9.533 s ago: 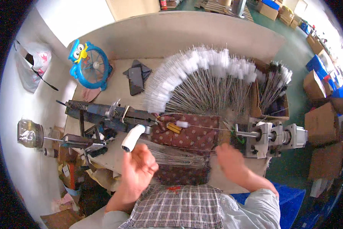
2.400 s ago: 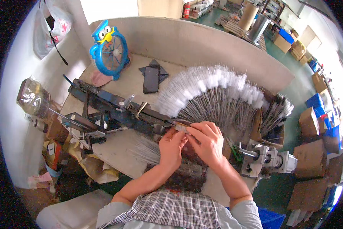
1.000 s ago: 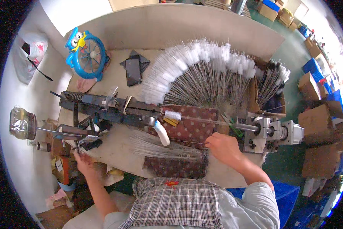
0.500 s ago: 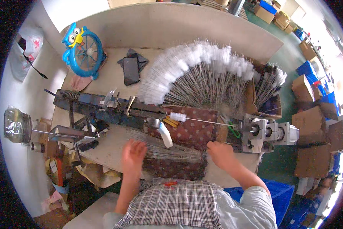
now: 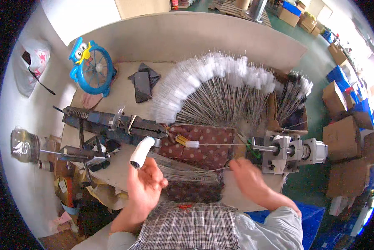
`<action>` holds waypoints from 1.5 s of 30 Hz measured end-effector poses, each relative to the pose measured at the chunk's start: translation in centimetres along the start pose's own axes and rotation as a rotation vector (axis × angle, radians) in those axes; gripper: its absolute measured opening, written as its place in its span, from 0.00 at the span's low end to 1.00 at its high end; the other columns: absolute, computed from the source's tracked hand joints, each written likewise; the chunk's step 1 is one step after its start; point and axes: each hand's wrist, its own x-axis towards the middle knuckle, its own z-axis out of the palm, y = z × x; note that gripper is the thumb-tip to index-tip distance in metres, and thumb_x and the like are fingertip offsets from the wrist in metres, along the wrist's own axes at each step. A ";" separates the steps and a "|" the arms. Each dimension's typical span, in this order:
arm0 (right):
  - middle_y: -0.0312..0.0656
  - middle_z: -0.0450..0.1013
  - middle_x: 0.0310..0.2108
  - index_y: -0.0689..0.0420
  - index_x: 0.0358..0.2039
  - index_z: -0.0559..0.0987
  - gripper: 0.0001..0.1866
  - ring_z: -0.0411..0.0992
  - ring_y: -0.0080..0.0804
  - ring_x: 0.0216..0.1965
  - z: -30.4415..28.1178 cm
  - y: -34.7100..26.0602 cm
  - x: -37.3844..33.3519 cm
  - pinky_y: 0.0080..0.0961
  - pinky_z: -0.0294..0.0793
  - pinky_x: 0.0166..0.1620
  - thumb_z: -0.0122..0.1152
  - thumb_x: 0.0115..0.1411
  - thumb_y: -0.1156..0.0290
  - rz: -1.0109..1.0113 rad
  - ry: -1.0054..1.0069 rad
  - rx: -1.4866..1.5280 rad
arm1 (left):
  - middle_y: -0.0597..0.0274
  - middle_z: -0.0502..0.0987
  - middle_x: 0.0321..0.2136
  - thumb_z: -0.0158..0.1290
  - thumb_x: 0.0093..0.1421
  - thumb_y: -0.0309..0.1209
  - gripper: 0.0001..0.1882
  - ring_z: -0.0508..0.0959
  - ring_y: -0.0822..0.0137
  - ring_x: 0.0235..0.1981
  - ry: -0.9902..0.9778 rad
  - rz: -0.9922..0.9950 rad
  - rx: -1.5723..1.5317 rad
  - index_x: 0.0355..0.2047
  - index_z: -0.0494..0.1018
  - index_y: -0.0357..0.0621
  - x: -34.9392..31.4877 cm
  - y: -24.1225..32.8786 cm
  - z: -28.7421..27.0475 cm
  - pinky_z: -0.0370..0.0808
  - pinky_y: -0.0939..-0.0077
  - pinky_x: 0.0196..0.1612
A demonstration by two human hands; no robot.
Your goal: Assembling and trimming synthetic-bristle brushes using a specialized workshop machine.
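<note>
My left hand is palm up with its fingers loosely bent and apart, holding nothing. It sits just below the white-wrapped lever handle of the dark metal bench fixture; whether it touches the handle I cannot tell. Slightly blurred, my right hand pinches the right end of a thin wire over the bundle of loose wires. Beyond the bundle, a small white bristle brush on a wire stem lies above the dotted brown cloth, its stem reaching toward the motor spindle.
A wide fan of finished white brushes stands at the back, beside a cardboard box of dark-and-white brushes. A phone and a blue toy-like fan are at the back left. A glass jar stands far left.
The lever handle has swung left, and my left hand has turned palm up beneath it. The white brush has moved left and lower, away from the fixture's tip. My right hand has shifted slightly right.
</note>
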 end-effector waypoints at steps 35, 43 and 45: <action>0.32 0.72 0.22 0.51 0.21 0.79 0.04 0.68 0.32 0.30 -1.1 -4.6 14.1 0.28 0.71 0.33 0.61 0.45 0.66 -0.555 0.429 0.356 | 0.58 0.76 0.30 0.53 0.54 0.27 0.07 0.77 0.61 0.31 -0.171 0.810 1.644 0.33 0.75 0.38 5.3 -5.7 -3.2 0.74 0.71 0.35; 0.33 0.70 0.20 0.53 0.17 0.74 0.07 0.67 0.35 0.30 1.5 -7.5 16.4 0.30 0.70 0.33 0.62 0.43 0.67 -0.473 0.451 0.147 | 0.59 0.76 0.23 0.44 0.61 0.48 0.23 0.77 0.66 0.28 0.068 0.139 0.338 0.31 0.74 0.38 4.3 -0.7 -4.6 0.72 0.75 0.29; 0.33 0.70 0.20 0.53 0.18 0.75 0.06 0.67 0.35 0.30 1.5 -7.5 16.3 0.30 0.69 0.33 0.62 0.42 0.67 -0.454 0.448 0.180 | 0.60 0.75 0.22 0.40 0.61 0.51 0.25 0.76 0.66 0.27 0.019 0.072 0.241 0.31 0.72 0.39 4.3 -0.5 -1.4 0.71 0.75 0.25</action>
